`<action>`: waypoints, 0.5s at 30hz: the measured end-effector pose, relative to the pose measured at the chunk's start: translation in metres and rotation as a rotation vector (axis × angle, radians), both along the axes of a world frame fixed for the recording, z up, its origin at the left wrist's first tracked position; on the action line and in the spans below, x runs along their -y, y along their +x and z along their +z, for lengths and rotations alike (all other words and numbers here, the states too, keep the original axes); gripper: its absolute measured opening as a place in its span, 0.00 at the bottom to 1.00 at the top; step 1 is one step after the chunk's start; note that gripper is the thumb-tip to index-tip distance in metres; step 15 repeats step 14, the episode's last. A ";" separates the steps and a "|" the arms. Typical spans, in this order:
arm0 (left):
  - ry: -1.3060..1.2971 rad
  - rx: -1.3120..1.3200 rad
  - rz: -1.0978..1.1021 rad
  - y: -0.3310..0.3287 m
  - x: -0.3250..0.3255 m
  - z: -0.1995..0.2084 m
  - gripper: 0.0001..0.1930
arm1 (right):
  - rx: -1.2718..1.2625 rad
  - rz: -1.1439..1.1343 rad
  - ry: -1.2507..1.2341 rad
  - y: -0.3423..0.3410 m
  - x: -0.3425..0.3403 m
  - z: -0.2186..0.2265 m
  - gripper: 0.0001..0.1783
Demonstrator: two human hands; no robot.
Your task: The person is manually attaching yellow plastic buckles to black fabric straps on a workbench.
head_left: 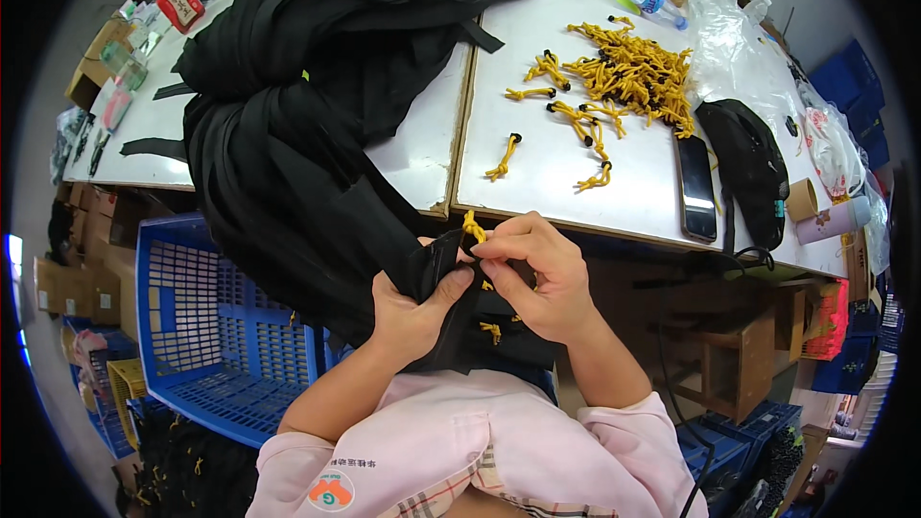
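Note:
My left hand point(414, 312) is closed round the end of a black fabric strip point(436, 264), its thumb pressed along the strip's edge. At that edge my right hand point(547, 273) pinches a knotted yellow cord loop point(473, 225), which sits against the strip; whether it is fastened there is hidden by my fingers. The strip seems to belong to a large heap of long black strips point(288, 125) hanging over the table's front edge. A few more yellow cord loops point(491, 331) show against black material below my right hand.
A pile of yellow cord loops point(628, 72) with black ends lies on the white table point(508, 201). Right of it are a phone point(696, 187), a black pouch point(748, 173) and a water bottle point(654, 0). A blue plastic crate point(225, 326) stands below left; a dark cable hangs at right.

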State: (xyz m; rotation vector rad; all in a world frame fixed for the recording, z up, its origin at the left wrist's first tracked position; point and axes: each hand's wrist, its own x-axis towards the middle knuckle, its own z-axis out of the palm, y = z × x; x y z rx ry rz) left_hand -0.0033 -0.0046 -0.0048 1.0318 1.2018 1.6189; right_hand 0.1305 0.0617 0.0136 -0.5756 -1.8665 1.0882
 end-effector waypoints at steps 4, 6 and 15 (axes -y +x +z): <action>-0.061 0.051 -0.019 0.000 0.001 0.006 0.04 | 0.013 0.024 0.031 0.001 -0.002 0.001 0.11; -0.056 0.039 -0.015 -0.001 0.001 0.006 0.04 | 0.027 0.031 0.018 0.003 -0.002 0.002 0.13; -0.196 -0.051 -0.086 -0.009 0.004 0.000 0.08 | 0.205 0.027 0.267 0.001 -0.001 0.002 0.14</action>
